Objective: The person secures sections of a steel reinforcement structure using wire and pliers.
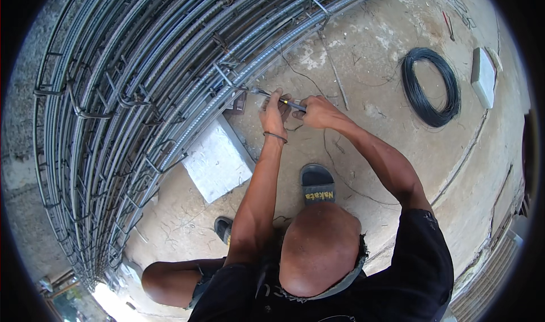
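Observation:
My left hand (273, 112) is closed around the front part of a hand tool (289, 104) with a dark, yellow-marked handle. My right hand (315, 111) grips that handle. The tool's metal tip reaches left toward the lowest bars of a long rebar cage (170, 66), beside a short crosspiece; whether it touches is too small to tell. Under the cage, left of my hands, lie a white block (216, 160) and a small dark object (235, 106), partly hidden. Thin loose wires lie on the floor around my hands.
A coil of black wire (431, 115) lies at right, beside a pale block (482, 78). A thin rod (335, 72), red-handled tool (447, 24) and wire scraps lie on the concrete floor (374, 66). My bent knees (319, 248) and sandalled feet (318, 183) occupy the lower middle.

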{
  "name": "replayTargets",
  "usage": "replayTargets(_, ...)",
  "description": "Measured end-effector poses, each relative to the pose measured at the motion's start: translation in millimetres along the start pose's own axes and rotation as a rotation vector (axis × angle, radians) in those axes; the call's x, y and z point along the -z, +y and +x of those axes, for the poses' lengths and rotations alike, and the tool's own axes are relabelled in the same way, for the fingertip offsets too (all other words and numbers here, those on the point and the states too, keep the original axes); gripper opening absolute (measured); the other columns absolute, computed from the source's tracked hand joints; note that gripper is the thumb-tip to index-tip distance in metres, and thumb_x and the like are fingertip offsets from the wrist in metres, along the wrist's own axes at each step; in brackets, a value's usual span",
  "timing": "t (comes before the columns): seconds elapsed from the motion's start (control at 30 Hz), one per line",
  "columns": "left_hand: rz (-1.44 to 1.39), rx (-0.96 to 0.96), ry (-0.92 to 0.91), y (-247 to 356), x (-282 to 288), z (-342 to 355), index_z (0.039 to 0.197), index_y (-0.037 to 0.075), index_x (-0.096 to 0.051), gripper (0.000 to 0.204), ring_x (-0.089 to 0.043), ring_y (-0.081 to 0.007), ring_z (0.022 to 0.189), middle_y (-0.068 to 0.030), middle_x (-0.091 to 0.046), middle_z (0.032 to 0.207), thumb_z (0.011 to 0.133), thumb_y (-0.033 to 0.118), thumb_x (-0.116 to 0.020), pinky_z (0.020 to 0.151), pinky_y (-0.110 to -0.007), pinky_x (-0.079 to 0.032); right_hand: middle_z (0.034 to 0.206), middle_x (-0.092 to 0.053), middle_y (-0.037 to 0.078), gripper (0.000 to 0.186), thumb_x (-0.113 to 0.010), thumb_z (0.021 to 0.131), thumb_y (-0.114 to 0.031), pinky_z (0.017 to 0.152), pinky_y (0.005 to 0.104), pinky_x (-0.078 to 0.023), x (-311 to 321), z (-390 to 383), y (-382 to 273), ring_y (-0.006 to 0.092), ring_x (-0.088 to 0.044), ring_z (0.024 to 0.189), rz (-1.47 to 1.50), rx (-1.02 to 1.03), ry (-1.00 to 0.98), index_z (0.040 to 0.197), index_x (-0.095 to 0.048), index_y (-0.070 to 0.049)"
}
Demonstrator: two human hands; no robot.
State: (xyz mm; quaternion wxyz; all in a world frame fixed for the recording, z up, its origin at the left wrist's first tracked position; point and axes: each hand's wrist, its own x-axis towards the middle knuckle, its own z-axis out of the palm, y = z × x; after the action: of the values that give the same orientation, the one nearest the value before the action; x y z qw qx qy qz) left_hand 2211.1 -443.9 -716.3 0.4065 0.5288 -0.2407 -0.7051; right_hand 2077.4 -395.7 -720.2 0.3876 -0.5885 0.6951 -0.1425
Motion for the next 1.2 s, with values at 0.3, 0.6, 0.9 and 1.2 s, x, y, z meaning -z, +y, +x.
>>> replayTargets(0.3,-0.351,0.148,-0.332,5,17,6,0.088,0.007,-0.055,0.023,-0.060,-0.0246,0.079,-0.0088,-0.061,0.081,0.084,0.028,-0.062,0.072,-0.038,-0.048,0.059,-0.047,-0.003,0.026,-0.070,0.080,-0.029,0.048,0.0304,-0.039,-2,6,6,0.0103,-0.047,0.050,0.971,-0.315,-0.816,0.077,-0.055,-0.009)
replayTargets(0.6,-0.376,0.209,0.039,5,-20,21,0.065,0.014,-0.040,0.022,-0.049,-0.0183,0.053,-0.0007,-0.044,0.055,0.082,0.018,-0.054,0.064,-0.040,-0.050,0.070,-0.053,0.004,0.032,-0.068,0.077,-0.020,0.059,0.0370,-0.045,13,-16,-5,0.0209,-0.052,0.060,0.141,0.151,-0.023,0.099,-0.056,-0.002)
replayTargets(0.9,-0.420,0.199,0.379,16,-51,24,0.075,0.005,-0.047,0.018,-0.047,-0.0178,0.045,-0.0048,-0.044,0.056,0.082,0.018,-0.056,0.048,-0.035,-0.050,0.074,-0.055,0.013,0.032,-0.059,0.078,-0.018,0.065,0.0446,-0.046,-19,-11,-1,0.0339,-0.056,0.067,-0.464,0.149,0.497,0.104,-0.053,0.000)
replayTargets(1.2,-0.171,0.132,-0.185,9,16,-9,0.088,0.003,-0.057,0.019,-0.062,-0.0223,0.074,-0.0081,-0.058,0.075,0.084,0.021,-0.060,0.063,-0.035,-0.050,0.072,-0.057,0.006,0.032,-0.066,0.084,-0.034,0.053,0.0309,-0.043,-21,-10,-2,0.0175,-0.056,0.060,1.035,-0.301,-0.664,0.088,-0.055,-0.005)
